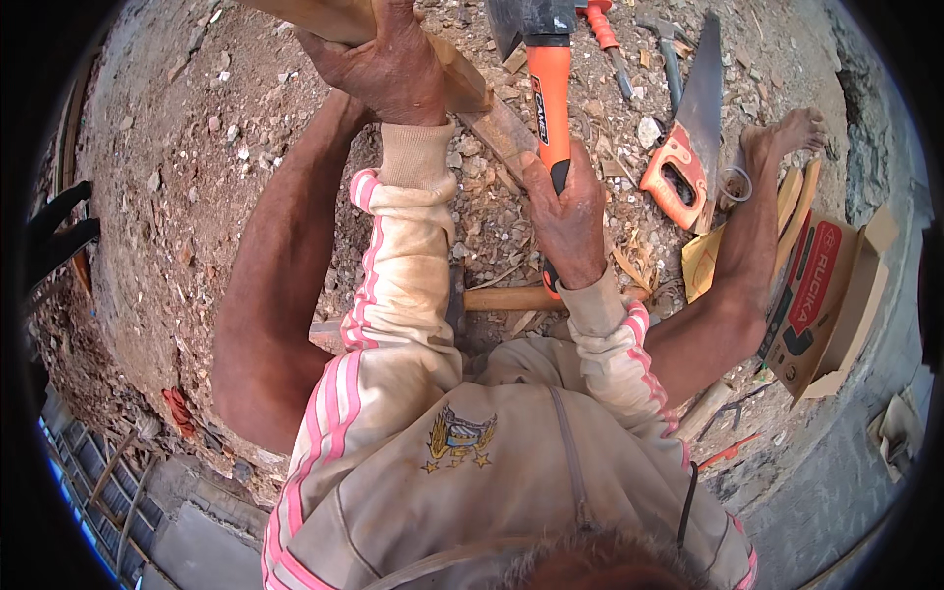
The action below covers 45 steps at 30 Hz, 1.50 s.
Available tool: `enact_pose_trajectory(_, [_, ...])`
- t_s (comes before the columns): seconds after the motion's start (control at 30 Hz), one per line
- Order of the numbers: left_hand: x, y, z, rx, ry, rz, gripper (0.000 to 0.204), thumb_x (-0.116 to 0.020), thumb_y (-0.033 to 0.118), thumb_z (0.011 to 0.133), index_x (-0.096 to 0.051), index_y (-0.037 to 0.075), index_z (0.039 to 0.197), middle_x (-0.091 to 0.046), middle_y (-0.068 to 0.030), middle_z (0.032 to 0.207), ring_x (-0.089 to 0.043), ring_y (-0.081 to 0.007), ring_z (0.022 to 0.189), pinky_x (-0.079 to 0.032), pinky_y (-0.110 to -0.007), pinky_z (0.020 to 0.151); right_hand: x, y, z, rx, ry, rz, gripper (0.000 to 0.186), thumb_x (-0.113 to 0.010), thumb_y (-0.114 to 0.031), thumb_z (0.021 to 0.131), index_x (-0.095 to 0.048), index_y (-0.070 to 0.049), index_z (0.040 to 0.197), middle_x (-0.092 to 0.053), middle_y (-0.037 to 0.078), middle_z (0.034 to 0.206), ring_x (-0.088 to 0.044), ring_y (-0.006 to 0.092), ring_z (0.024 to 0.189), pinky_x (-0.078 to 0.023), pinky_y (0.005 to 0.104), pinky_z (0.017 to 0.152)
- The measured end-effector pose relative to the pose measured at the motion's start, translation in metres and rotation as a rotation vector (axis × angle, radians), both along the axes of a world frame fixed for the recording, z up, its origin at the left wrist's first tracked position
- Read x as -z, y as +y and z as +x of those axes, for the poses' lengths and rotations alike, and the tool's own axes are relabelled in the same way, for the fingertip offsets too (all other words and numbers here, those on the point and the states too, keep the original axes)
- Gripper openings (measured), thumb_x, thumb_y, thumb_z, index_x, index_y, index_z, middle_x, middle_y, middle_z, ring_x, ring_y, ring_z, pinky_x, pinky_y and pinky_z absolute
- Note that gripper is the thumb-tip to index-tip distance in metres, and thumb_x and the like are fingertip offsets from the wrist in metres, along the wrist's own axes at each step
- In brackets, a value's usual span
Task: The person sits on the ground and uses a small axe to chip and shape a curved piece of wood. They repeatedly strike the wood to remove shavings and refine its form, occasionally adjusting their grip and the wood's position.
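My left hand (383,64) grips a thick piece of wood (462,84) that slants across the top of the view over the dirt ground. My right hand (567,211) is closed around the orange handle of a hatchet (547,59). The hatchet's dark head sits at the top edge, just right of the wood. A thinner wooden strip (501,133) runs beneath the wood, between my two hands. I sit on the ground with bare legs spread to either side.
An orange-handled handsaw (688,138), a hammer (669,54) and an orange-handled tool (605,34) lie on the dirt at upper right. A cardboard box (826,295) rests by my right leg. Another wooden handle (511,298) lies under my arms. Wood chips litter the ground.
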<state>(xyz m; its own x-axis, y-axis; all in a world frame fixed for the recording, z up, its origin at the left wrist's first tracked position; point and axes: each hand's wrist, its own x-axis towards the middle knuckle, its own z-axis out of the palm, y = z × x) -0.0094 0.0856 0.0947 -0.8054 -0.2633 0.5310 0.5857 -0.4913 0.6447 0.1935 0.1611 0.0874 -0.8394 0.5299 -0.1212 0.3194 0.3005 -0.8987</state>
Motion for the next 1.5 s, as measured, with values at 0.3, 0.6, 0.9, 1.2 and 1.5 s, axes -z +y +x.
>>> enact_pose_trajectory(0.3, [-0.010, 0.005, 0.005, -0.013, -0.099, 0.059, 0.057, -0.062, -0.007, 0.093, -0.040, 0.007, 0.144, -0.055, -0.0119, 0.115, -0.062, -0.0197, 0.086, -0.065, -0.043, 0.079, 0.039, 0.004, 0.006, -0.069, 0.075, 0.068, 0.022, -0.065, -0.014, 0.094, -0.057, 0.001, 0.108, -0.054, 0.010, 0.071, -0.053, 0.0188, 0.059, -0.045, 0.0364, 0.057])
enact_pose_trajectory(0.6, [-0.021, 0.014, 0.009, -0.072, -0.204, 0.136, 0.060, -0.062, -0.006, 0.094, -0.038, 0.009, 0.147, -0.055, -0.0123, 0.116, -0.064, -0.0210, 0.090, -0.065, -0.047, 0.082, 0.050, 0.002, 0.009, -0.063, -0.121, 0.014, 0.022, -0.066, -0.016, 0.093, -0.058, 0.001, 0.105, -0.058, 0.012, 0.075, -0.054, 0.0241, 0.063, -0.047, 0.0381, 0.060])
enact_pose_trajectory(0.9, [-0.005, -0.019, -0.006, -0.055, -0.222, -0.087, 0.026, -0.075, 0.012, 0.086, -0.053, 0.002, 0.094, -0.060, -0.0088, 0.071, -0.062, -0.0175, 0.055, -0.058, -0.030, 0.052, 0.017, -0.002, 0.001, -0.006, 0.026, 0.004, 0.025, -0.067, -0.017, 0.094, -0.056, 0.001, 0.107, -0.058, 0.017, 0.067, -0.063, 0.0323, 0.058, -0.047, 0.0425, 0.054])
enact_pose_trajectory(1.2, [0.002, -0.026, -0.007, 0.014, -0.251, -0.050, 0.024, -0.070, 0.003, 0.085, -0.053, 0.002, 0.101, -0.062, -0.0096, 0.073, -0.063, -0.0169, 0.055, -0.058, -0.029, 0.051, 0.009, -0.002, 0.007, 0.001, 0.069, -0.016, 0.022, -0.068, -0.015, 0.092, -0.056, -0.001, 0.105, -0.058, 0.019, 0.065, -0.064, 0.0371, 0.059, -0.047, 0.0447, 0.054])
enact_pose_trajectory(1.5, [0.001, -0.022, -0.007, -0.009, -0.205, -0.058, 0.023, -0.069, 0.004, 0.084, -0.053, 0.001, 0.100, -0.062, -0.0102, 0.073, -0.064, -0.0185, 0.057, -0.059, -0.031, 0.051, 0.026, 0.001, 0.012, 0.003, 0.046, 0.009, 0.021, -0.065, -0.014, 0.092, -0.056, 0.000, 0.106, -0.060, 0.019, 0.066, -0.064, 0.0364, 0.058, -0.047, 0.0444, 0.053])
